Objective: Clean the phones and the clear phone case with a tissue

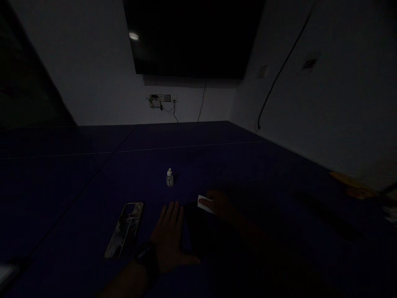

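Note:
My left hand [169, 240] lies flat with its fingers stretched out, a dark watch [148, 258] on its wrist. Its thumb reaches toward a dark, flat, rectangular object [201, 231], too dim to name. Over the far part of that object, my right hand [218, 203] is closed on a small white cloth or tissue [203, 203]; I cannot tell which. A phone case [125, 229] with a printed picture lies left of my left hand. Beyond both hands stands a small clear bottle [169, 179] with a white cap, upright.
The dark blue surface [93, 174] has seam lines across it. A long dark object [325, 213] lies at the right, with yellow and orange items [353, 186] by the wall. A pale-edged object [8, 271] shows at lower left. A large screen [195, 37] hangs on the wall.

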`<state>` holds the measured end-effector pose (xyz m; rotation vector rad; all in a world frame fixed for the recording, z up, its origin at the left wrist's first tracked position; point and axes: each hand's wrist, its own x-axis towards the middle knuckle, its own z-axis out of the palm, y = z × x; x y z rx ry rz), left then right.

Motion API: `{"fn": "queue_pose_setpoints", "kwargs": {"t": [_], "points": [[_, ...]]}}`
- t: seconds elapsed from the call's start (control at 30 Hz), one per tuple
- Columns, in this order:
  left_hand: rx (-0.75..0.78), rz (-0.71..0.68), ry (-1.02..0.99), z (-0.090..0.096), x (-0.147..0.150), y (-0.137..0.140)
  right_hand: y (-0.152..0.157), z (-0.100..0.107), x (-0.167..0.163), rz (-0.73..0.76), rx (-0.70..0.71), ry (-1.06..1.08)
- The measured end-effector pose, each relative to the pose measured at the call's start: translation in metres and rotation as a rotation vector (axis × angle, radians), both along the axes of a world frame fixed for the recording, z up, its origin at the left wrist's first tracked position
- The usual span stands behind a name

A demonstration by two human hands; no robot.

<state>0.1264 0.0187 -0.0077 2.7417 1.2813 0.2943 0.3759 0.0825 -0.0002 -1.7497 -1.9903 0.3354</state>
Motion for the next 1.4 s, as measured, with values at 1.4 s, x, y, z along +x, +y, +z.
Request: {"fn": "queue_pose_setpoints", "kwargs": {"t": [1.4], "points": [[0.019, -0.006, 0.043, 0.0, -0.002, 0.0, -0.002, -0.011, -0.012, 0.24, 0.058, -0.045]]}}
